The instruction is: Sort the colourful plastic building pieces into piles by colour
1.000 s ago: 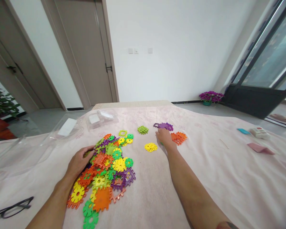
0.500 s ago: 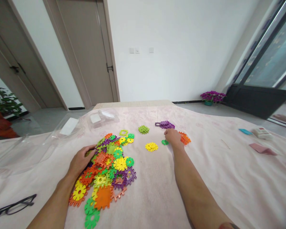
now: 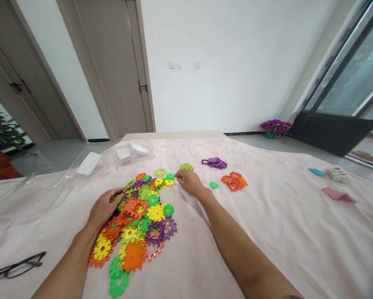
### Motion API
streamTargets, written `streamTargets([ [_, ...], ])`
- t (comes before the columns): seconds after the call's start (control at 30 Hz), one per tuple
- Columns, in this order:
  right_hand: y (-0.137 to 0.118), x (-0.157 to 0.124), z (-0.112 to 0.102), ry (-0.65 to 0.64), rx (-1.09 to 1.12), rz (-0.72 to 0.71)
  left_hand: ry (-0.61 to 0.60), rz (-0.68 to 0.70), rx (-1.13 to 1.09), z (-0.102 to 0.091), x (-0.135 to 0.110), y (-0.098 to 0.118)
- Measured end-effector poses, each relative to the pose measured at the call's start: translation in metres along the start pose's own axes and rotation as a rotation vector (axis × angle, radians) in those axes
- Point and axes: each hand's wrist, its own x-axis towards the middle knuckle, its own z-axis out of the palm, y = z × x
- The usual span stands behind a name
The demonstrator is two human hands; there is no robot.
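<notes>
Green disc (image 3: 170, 176), just beside fingers (image 3: 180, 176) (right hand (image 3: 191, 182))

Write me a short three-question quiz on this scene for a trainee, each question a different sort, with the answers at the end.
1. True or false: the left hand has its fingers at the left edge of the mixed heap of interlocking plastic pieces.
2. Multiple choice: which is nearest to the lone green notched disc?
a) the black eyeglasses
b) the pile of orange toothed pieces
c) the potted flowers
3. Fill in the blank: the small pile of toothed pieces just beyond the orange ones is coloured ____.

Key: 1 true; 2 b; 3 purple.
</notes>
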Motion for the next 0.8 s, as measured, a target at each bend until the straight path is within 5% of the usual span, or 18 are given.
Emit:
streamTargets([
  [0.33,-0.033,-0.011,0.037,-0.080,-0.228,-0.038,0.000,-0.018,-0.027,0.001,0.000,0.000],
  [0.8,-0.035,-0.008,0.037,-0.074,-0.300,0.005,0.000,-0.023,-0.026,0.000,-0.001,0.003],
])
